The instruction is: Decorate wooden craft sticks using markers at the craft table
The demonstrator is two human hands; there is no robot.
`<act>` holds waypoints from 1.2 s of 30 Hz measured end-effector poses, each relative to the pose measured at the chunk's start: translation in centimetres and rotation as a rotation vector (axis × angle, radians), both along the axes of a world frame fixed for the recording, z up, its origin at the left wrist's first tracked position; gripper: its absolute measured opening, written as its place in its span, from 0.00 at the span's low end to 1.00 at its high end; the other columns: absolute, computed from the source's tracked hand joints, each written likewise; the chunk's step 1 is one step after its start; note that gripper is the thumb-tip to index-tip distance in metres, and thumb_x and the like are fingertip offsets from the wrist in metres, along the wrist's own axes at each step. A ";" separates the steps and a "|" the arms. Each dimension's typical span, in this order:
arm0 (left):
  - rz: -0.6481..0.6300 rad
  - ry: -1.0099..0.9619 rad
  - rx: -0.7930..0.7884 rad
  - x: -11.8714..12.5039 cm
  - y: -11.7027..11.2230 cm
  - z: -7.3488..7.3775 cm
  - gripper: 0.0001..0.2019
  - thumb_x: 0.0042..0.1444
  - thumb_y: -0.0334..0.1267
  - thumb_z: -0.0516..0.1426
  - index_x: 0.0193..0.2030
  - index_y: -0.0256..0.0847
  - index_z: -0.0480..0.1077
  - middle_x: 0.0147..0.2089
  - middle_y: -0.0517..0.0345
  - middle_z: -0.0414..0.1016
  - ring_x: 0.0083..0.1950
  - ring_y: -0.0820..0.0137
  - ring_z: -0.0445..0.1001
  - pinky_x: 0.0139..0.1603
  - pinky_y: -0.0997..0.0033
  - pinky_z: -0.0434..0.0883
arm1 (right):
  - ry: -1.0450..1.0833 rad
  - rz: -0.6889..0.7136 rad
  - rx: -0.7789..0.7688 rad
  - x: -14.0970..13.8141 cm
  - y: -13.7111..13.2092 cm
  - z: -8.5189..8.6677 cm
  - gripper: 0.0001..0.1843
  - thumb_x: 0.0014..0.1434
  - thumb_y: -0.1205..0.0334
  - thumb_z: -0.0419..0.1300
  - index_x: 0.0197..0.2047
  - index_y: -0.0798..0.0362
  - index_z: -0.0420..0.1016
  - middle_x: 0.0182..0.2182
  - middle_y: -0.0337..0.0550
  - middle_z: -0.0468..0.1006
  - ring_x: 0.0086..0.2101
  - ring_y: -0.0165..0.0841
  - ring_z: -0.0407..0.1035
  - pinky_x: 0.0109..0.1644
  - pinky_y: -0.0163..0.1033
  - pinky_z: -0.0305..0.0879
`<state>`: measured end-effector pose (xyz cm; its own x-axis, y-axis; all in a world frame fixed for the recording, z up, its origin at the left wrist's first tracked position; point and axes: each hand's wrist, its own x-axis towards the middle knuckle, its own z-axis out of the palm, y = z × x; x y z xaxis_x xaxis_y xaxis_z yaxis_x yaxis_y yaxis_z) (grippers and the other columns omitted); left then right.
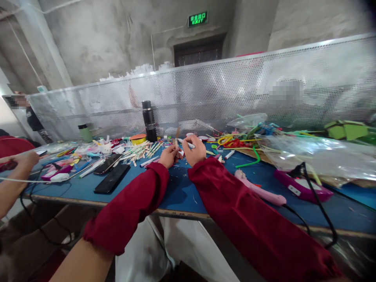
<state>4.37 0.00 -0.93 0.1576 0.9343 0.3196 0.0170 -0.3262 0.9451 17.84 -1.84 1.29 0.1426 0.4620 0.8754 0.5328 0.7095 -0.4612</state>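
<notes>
Item: white pen-like marker, in the right hand, fingers closed around it, above the blue table; probably light, stiff, smooth, best taken mid-barrel. Item: slim wooden-looking stick, pinched upright in the left hand, beside the marker; likely light, stiff, snappable (finer details too small to tell), best taken near the lower end

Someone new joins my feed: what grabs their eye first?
Probably the two dark red fabric sleeves in the lower middle, stretched across the front edge of the blue tabletop. Next, the glowing green exit sign above the dark doorway, then the tall black cylindrical bottle standing before the perforated metal screen.
</notes>
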 end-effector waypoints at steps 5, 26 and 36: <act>-0.005 -0.004 0.002 0.0 -0.1 0.0 0.09 0.57 0.43 0.58 0.34 0.39 0.67 0.21 0.64 0.72 0.14 0.78 0.60 0.17 0.78 0.54 | -0.021 0.039 0.017 -0.1 -0.1 0.0 0.06 0.59 0.60 0.56 0.29 0.49 0.69 0.28 0.39 0.75 0.32 0.33 0.69 0.39 0.39 0.62; -0.035 0.000 0.033 -0.2 0.4 -0.4 0.10 0.56 0.45 0.59 0.34 0.40 0.68 0.21 0.64 0.72 0.14 0.79 0.61 0.16 0.78 0.54 | -0.029 0.027 0.001 0.0 0.0 0.0 0.07 0.60 0.59 0.55 0.30 0.49 0.69 0.28 0.39 0.75 0.31 0.33 0.68 0.39 0.39 0.62; -0.020 -0.005 0.001 -0.1 0.3 -0.3 0.10 0.57 0.45 0.59 0.34 0.39 0.68 0.21 0.64 0.72 0.14 0.79 0.61 0.16 0.79 0.54 | -0.030 0.029 0.014 0.0 0.3 -0.1 0.08 0.60 0.58 0.55 0.30 0.48 0.69 0.28 0.38 0.75 0.31 0.33 0.68 0.37 0.39 0.62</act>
